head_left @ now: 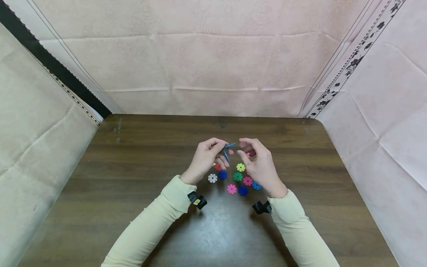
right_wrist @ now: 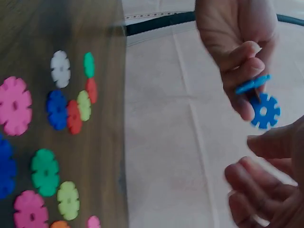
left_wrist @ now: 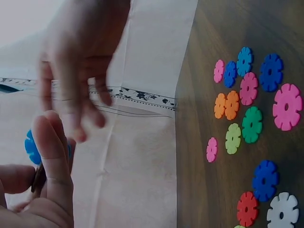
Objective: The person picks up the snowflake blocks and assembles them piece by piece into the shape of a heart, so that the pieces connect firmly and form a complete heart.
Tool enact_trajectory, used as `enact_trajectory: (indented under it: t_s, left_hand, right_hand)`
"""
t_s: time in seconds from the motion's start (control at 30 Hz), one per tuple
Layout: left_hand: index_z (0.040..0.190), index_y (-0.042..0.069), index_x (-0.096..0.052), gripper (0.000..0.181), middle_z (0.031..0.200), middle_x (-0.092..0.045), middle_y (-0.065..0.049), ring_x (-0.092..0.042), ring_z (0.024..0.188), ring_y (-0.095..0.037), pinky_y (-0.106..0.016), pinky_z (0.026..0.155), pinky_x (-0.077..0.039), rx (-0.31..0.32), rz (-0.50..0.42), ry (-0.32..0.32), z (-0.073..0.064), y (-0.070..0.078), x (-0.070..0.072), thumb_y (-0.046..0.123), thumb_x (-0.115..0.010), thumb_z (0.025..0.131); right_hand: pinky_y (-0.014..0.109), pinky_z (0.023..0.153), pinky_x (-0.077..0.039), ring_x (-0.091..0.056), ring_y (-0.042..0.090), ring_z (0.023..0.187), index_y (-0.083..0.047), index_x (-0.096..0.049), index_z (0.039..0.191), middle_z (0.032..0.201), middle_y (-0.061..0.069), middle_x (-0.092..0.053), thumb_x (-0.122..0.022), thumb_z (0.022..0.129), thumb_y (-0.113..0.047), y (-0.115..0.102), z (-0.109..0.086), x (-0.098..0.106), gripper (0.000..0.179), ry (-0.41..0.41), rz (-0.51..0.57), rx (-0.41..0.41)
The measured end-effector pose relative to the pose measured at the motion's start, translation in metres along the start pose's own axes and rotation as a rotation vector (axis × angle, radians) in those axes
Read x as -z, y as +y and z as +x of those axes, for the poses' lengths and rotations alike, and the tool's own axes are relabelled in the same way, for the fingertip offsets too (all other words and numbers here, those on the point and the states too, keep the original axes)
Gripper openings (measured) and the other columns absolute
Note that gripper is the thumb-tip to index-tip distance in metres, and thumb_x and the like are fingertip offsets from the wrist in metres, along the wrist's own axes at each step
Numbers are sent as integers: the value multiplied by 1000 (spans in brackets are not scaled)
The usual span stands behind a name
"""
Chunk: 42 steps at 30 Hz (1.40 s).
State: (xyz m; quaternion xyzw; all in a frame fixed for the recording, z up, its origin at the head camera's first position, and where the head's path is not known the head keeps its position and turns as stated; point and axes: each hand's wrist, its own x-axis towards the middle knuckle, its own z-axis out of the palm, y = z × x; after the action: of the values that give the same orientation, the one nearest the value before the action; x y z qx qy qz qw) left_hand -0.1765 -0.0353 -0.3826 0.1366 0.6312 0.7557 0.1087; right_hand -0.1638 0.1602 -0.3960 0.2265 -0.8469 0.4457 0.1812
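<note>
Centre of the head frame: left hand pinches blue discs, seemingly joined; right hand parted, empty; loose discs lie below.

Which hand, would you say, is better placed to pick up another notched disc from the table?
The right hand, I think: it appears empty, whereas the left hand is occupied, holding blue notched discs.

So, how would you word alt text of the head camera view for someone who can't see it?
A person's left hand pinches blue notched discs over a brown table, the right hand close by, holding nothing visible. Loose discs in pink, blue, green, yellow, red and white lie below, with pale cloth behind.
</note>
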Motion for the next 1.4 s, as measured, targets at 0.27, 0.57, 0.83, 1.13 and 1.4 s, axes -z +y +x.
enact_trajectory:
  t_s: [0.27,0.57,0.83,1.13,1.4]
  left_hand:
    - [110,-7,-54,23,99,-66,-20,-69,65,-22,-45,69,-59,2,-36,30,-2,2,3,13,-45,104]
    - [113,-8,-45,20,98,-65,-19,-70,70,-23,-58,81,-53,36,-61,39,-2,3,3,9,-38,105]
    - [107,-1,-42,10,108,-57,-38,-71,72,-25,-56,81,-54,27,-92,36,-3,4,4,-2,-38,98]
    - [130,1,-37,38,106,-57,-34,-70,73,-25,-51,80,-56,0,-111,11,-4,6,5,11,-55,97]
    - [121,0,-49,29,99,-62,-20,-69,77,-30,-44,78,-58,16,-103,29,-3,5,6,19,-55,100]
  right_hand:
    - [35,76,-48,-51,21,91,-8,-70,106,99,4,-65,-80,81,-30,15,-19,-19,35,-538,-256,-292]
    - [34,74,-44,-47,20,79,-13,-70,85,82,-4,-62,-86,73,-32,22,-31,-36,29,-702,-481,-215]
    - [33,72,-44,-48,17,77,-13,-68,81,77,-5,-61,-86,74,-27,25,-29,-35,24,-716,-419,-246]
    - [29,59,-46,-51,15,63,-13,-59,84,72,-4,-56,-84,77,-19,24,-29,-35,27,-719,-305,-377]
    - [31,56,-50,-55,17,62,-12,-63,99,81,5,-63,-68,92,-16,23,-25,-22,9,-522,11,-363]
